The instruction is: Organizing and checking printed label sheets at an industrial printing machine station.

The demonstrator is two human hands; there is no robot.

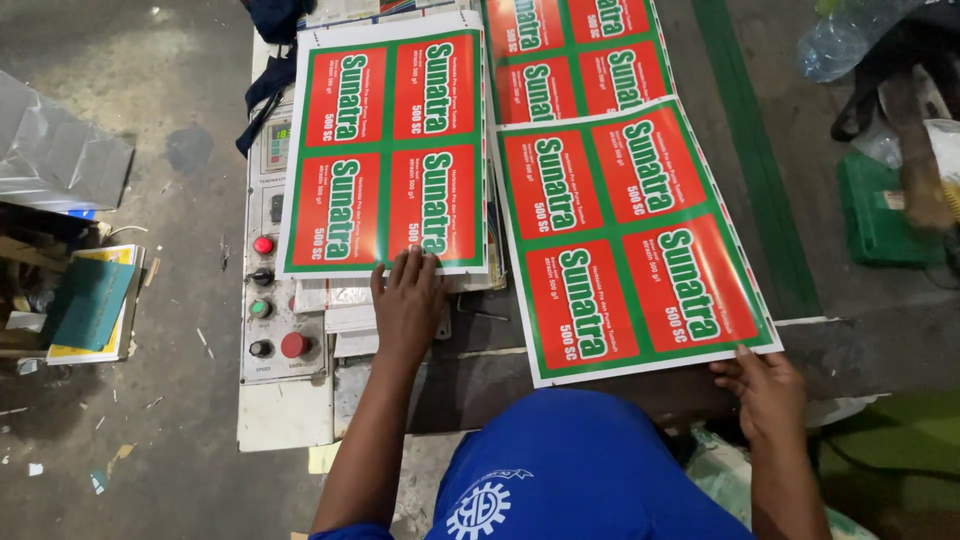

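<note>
Red-green label stack [385, 150] lies under flat, spread left hand [408, 300]; right hand [765, 390] pinches loose sheet [630, 240]

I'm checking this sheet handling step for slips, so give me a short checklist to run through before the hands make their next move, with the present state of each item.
1. Left hand flat on the near edge of the left stack of red and green printed label sheets: ok.
2. Right hand pinching the near corner of the angled red and green printed sheet: ok.
3. Angled sheet squared with the left stack: not ok, it lies skewed.
4. Left hand apart from the grey control panel with coloured buttons: ok.
5. Sheets under the angled one aligned: cannot tell.
</note>
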